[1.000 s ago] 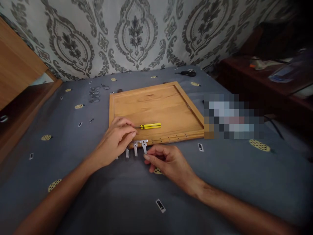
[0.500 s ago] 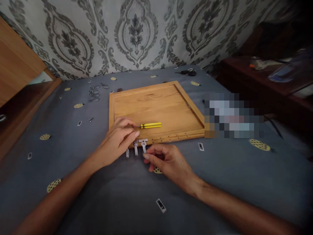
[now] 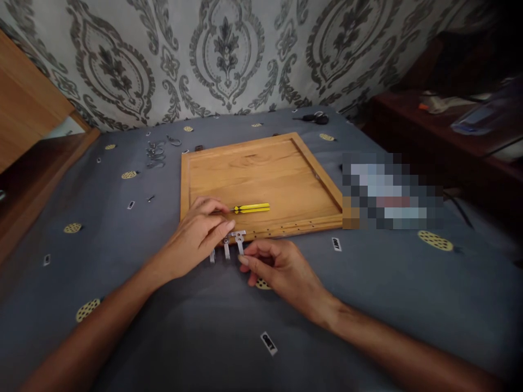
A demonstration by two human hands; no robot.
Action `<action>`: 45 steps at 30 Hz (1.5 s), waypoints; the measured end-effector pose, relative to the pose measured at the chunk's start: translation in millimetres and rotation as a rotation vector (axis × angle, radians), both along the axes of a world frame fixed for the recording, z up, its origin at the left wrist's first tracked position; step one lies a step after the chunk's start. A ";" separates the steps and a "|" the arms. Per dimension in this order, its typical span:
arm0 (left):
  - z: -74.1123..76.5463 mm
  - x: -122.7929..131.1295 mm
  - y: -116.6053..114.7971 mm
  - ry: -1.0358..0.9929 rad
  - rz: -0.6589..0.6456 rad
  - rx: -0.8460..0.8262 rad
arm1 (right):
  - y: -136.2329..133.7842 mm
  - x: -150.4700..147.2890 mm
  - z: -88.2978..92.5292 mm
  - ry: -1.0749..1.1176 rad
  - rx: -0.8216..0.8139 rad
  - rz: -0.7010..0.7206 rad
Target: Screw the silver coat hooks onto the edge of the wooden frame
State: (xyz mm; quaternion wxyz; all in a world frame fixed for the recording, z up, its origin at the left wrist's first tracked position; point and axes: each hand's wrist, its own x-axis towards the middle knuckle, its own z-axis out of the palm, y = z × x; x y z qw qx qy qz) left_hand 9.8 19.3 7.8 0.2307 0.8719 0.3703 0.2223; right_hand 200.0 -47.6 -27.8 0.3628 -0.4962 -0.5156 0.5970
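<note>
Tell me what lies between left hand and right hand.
Between them, the head view shows a T-shaped metal bracket, pinched by the right hand, and other metal brackets beside it, at the wooden panel.

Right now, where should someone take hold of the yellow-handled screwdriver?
Probably by the screwdriver's yellow handle, from the right: that thicker end points rightward over the wooden panel, unobstructed, while the left hand hides the opposite end.

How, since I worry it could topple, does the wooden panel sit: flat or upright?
Flat: the wooden panel lies on the cloth, its framed face turned up under the left hand.
</note>
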 end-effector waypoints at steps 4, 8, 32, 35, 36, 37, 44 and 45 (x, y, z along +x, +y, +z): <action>0.6 0.0 -0.6 0.007 -0.001 -0.021 | 0.0 0.4 -0.9 0.010 -0.005 0.002; 2.4 -1.2 -0.4 0.015 -0.018 -0.008 | -0.1 0.1 -1.0 0.008 -0.017 -0.004; 6.3 -5.8 1.5 0.096 -0.153 0.066 | -1.2 0.7 1.9 0.008 -0.008 -0.014; 6.2 -6.1 1.6 0.106 -0.151 0.063 | -1.4 1.1 2.2 0.015 -0.012 -0.017; 6.2 -6.2 1.7 0.109 -0.153 0.065 | -1.4 1.2 2.2 0.017 -0.014 -0.018; 6.2 -6.3 1.8 0.111 -0.157 0.067 | -1.4 1.2 2.1 0.018 -0.015 -0.020; 7.3 -7.0 2.7 0.161 -0.166 0.066 | -1.4 1.4 2.3 -0.012 -0.010 -0.017; 7.4 -7.3 2.9 0.165 -0.170 0.070 | -1.5 1.4 2.4 -0.019 -0.010 -0.015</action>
